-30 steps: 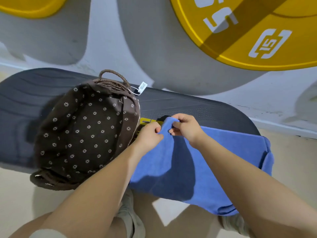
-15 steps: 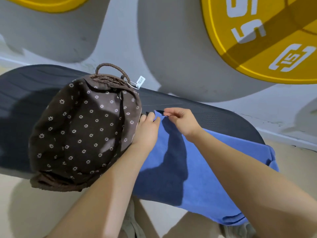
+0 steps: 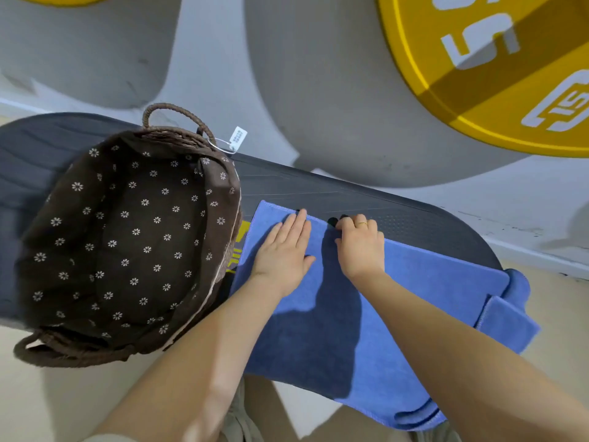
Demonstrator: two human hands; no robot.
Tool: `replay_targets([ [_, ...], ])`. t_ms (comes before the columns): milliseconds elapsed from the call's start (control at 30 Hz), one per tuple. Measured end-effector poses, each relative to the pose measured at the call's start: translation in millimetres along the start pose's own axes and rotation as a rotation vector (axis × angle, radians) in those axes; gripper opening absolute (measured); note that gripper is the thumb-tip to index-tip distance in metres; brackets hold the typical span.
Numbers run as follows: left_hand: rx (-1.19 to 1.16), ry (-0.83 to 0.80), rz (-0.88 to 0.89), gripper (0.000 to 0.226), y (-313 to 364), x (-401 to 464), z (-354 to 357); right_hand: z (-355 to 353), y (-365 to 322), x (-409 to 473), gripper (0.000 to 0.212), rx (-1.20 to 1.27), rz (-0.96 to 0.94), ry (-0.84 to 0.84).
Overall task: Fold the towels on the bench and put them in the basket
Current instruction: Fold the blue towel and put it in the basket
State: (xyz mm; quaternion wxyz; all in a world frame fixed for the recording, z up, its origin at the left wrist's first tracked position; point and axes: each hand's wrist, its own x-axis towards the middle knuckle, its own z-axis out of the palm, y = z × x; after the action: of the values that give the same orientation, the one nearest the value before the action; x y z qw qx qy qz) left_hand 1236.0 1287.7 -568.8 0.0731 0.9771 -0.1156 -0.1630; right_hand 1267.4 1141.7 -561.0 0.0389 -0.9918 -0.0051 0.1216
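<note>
Where both hands (image 3: 318, 250) press, blue towel (image 3: 414, 282) lies flat.

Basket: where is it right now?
In the head view the basket sits on the left part of the dark bench, just left of the blue towel under both hands.

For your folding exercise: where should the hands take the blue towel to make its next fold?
Probably the far edge of the blue towel, pinched from above near the corners. It lies flat across the bench, its near part draping off, so the far edge can likely be drawn toward you.
</note>
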Motion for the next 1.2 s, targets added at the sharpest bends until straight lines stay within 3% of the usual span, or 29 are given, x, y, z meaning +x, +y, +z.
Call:
replay_targets([
  [67, -0.034, -0.111, -0.004, 0.073, -4, 2, 3, 2, 0, 3, 0.022, -0.048, -0.022, 0.025],
  [133, -0.066, -0.095, -0.036, 0.074, -15, 8, 3, 1, 0, 8, 0.021, -0.013, -0.04, 0.009],
  [300, -0.001, -0.121, -0.108, 0.069, -35, 26, -10, -9, 5, 4, 0.02, 0.43, -0.029, -0.027],
  [400, 0.037, -0.085, -0.147, 0.066, -17, 22, -12, -10, 25, -28, 0.029, 0.504, -0.117, -0.026],
  [533, 0.018, 0.041, 0.098, 0.062, 46, 8, -13, -4, 77, -69, 0.029, 0.348, -0.104, 0.018],
  [700, -0.057, -0.034, 0.378, 0.048, 142, -10, 3, -8, 150, -111, 0.026, 0.125, -0.04, 0.079],
  [833, -0.022, -0.164, 0.462, 0.044, 193, -13, 17, -9, 203, -138, 0.027, -0.076, -0.026, 0.006],
  [933, 0.007, -0.288, 0.429, 0.06, 216, -13, 22, -3, 233, -151, 0.036, -0.129, -0.102, -0.055],
  [1033, 0.116, -0.353, 0.413, 0.089, 220, -15, 28, -6, 247, -153, 0.033, -0.212, -0.202, -0.051],
  [1200, 0.306, -0.345, 0.422, 0.123, 226, -20, 33, -15, 271, -172, 0.022, -0.327, -0.311, 0.173],
])
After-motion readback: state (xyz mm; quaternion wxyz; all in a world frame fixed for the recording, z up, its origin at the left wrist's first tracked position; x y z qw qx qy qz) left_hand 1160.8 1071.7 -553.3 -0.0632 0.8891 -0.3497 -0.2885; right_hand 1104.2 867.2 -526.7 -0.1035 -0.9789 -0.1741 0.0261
